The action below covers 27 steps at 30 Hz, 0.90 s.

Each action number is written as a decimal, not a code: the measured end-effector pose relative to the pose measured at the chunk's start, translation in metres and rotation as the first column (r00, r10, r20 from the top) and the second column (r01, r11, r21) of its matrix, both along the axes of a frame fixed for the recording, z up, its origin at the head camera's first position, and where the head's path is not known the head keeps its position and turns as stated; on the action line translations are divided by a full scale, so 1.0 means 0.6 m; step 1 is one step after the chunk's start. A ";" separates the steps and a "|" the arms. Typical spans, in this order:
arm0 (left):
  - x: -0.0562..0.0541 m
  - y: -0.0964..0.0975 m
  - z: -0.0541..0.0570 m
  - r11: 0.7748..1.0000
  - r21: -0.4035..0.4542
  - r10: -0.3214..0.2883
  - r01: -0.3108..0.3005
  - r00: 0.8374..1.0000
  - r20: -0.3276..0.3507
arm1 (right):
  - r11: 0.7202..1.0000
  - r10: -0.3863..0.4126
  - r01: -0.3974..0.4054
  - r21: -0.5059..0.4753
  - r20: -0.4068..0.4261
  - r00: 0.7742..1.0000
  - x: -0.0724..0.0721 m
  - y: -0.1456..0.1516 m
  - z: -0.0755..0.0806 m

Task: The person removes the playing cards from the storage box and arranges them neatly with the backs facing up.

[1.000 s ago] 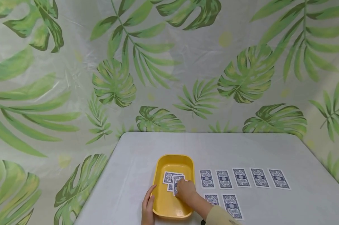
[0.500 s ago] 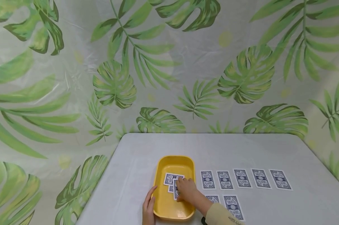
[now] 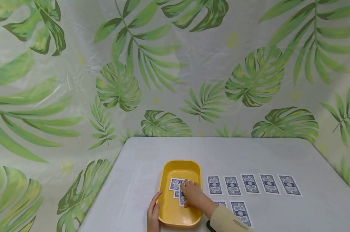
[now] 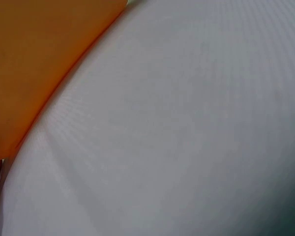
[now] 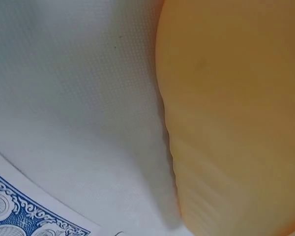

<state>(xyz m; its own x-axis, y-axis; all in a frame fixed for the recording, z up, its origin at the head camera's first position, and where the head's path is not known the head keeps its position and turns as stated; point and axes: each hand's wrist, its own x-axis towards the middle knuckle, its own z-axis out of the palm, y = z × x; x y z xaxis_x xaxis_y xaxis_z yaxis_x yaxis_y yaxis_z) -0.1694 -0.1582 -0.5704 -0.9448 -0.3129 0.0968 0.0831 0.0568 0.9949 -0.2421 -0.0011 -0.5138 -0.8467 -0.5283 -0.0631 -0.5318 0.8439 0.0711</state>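
In the head view a yellow plastic tray (image 3: 175, 217) stands at the table's front middle, with a few blue-backed playing cards (image 3: 175, 184) lying face down and overlapping inside. My right hand (image 3: 192, 195) reaches into it from the right and pinches the top playing card (image 3: 181, 199), fingers at its far end and thumb near its close end; the hand covers its right part. My left hand (image 3: 154, 212) rests against the tray's left side, extended fingers at the rim. The left wrist view shows the tray's wall (image 4: 39, 59) and a dark sliver at the left edge.
Right of the tray, several face-down cards (image 3: 249, 184) form a far row. A nearer row holds two cards, one whole (image 3: 240, 212), one (image 3: 220, 203) partly behind my right forearm. The right wrist view shows a card corner (image 5: 34, 211) beside the tray wall (image 5: 226, 118).
The top card in the tray has slid slightly towards me since a second ago. My right fingers have spread from a bunched pinch to a wider hold. The left hand stays at the rim.
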 end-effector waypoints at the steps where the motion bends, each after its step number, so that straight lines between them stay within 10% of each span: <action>1: 0.000 0.000 0.000 1.000 0.000 0.001 -0.001 1.000 0.002 | 1.000 0.002 -0.002 0.011 -0.003 1.000 0.000 0.000 0.000; 12: 0.000 0.002 -0.002 1.000 -0.004 0.004 -0.005 1.000 -0.026 | 0.986 0.000 0.010 0.168 -0.058 0.998 -0.006 0.001 -0.012; 27: -0.001 -0.001 -0.005 1.000 0.028 -0.002 0.003 1.000 -0.019 | 0.991 0.004 -0.002 0.135 -0.012 1.000 -0.002 0.000 -0.010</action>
